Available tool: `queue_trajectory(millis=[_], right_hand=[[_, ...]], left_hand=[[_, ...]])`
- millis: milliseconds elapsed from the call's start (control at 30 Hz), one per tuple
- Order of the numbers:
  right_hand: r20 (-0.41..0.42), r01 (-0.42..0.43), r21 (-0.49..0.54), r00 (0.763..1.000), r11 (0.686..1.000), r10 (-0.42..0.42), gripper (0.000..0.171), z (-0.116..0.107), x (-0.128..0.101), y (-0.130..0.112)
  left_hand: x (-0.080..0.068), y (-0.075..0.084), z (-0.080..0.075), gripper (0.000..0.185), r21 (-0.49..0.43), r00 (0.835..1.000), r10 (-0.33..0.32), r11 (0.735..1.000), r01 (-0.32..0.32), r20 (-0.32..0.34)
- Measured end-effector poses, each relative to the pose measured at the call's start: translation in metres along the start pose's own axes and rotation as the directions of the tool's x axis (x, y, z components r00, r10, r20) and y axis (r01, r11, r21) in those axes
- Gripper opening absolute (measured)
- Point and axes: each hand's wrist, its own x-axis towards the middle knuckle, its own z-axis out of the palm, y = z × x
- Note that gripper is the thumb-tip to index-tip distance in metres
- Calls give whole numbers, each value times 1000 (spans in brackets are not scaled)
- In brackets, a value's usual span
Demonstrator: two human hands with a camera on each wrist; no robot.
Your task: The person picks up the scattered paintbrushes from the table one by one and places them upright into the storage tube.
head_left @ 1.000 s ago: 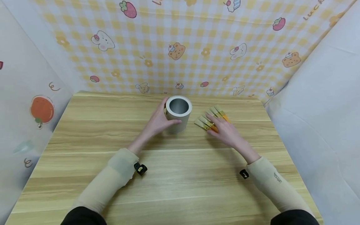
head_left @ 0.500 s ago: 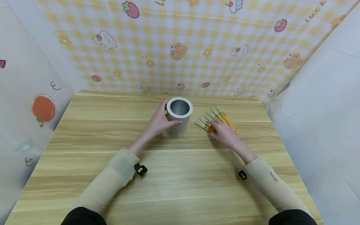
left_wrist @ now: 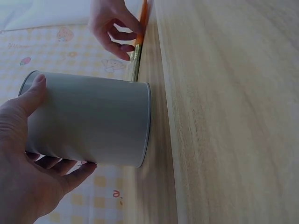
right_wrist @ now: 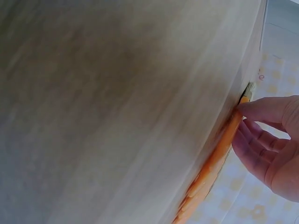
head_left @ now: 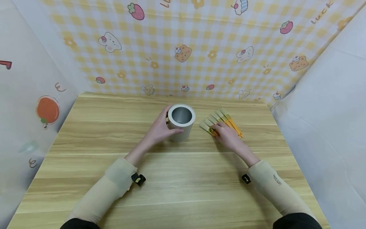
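Yellow-checked cloth (head_left: 213, 38) hung behind the wooden table (head_left: 183, 187), where a pale canister (head_left: 189, 129) stood left of a row of brushes (head_left: 219, 117).
Upright towards the far edge, the canister showed a bare silvery inside through its open top; the left hand (head_left: 160, 128) gripped it from the left, thumb across its near side. Just right, the brushes lay side by side, bristles pointing far left, with thumb and fingertips of the right hand (head_left: 227, 136) drawn narrow, pinching the leftmost brush (head_left: 207, 128) below its bristles.
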Motion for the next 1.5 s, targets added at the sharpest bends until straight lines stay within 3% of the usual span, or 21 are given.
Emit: queue_trajectory(millis=[200, 367, 567, 633, 767, 900, 1000, 1200, 1300, 1400, 1500], right_hand=[[10, 0, 9, 1000, 1000, 0, 37, -4, 2, -4], [36, -50, 49, 998, 998, 49, 44, -14, 5, -6], [13, -123, 222, 992, 967, 123, 51, -36, 11, -12], [5, -153, 302, 987, 941, 159, 49, -45, 14, -15], [-20, -193, 479, 973, 856, 231, 37, -65, 21, -25], [-91, -172, 602, 955, 780, 282, 38, -85, 28, -36], [-165, -110, 666, 943, 738, 290, 40, -97, 33, -47], [-275, 61, 808, 918, 585, 284, 28, -113, 47, -82], [-298, 118, 835, 918, 537, 262, 21, -113, 54, -97], [-298, 129, 822, 928, 555, 225, 21, -106, 59, -107], [-287, 113, 772, 940, 625, 184, 25, -98, 59, -113]], left_hand=[[-8, 1, -2, 107, -6, 1000, -4, 1000, 4, 15], [-14, 4, -3, 107, -4, 999, -8, 1000, 9, 31], [-20, 3, -3, 107, -46, 999, 6, 999, -4, 49], [-22, 2, -3, 109, -48, 999, 0, 999, 2, 49], [-25, 2, -2, 111, -48, 998, -7, 999, 10, 59], [-27, 3, -1, 111, -44, 998, 2, 999, 1, 67], [-29, 3, -1, 110, -39, 997, 9, 999, -6, 73], [-32, 5, -1, 110, -33, 996, 13, 999, -10, 87], [-33, 5, -1, 110, -35, 995, 7, 999, -4, 101], [-35, 5, -1, 111, -36, 993, -2, 999, 6, 120], [-36, 6, -1, 111, -37, 991, -10, 999, 15, 134]])
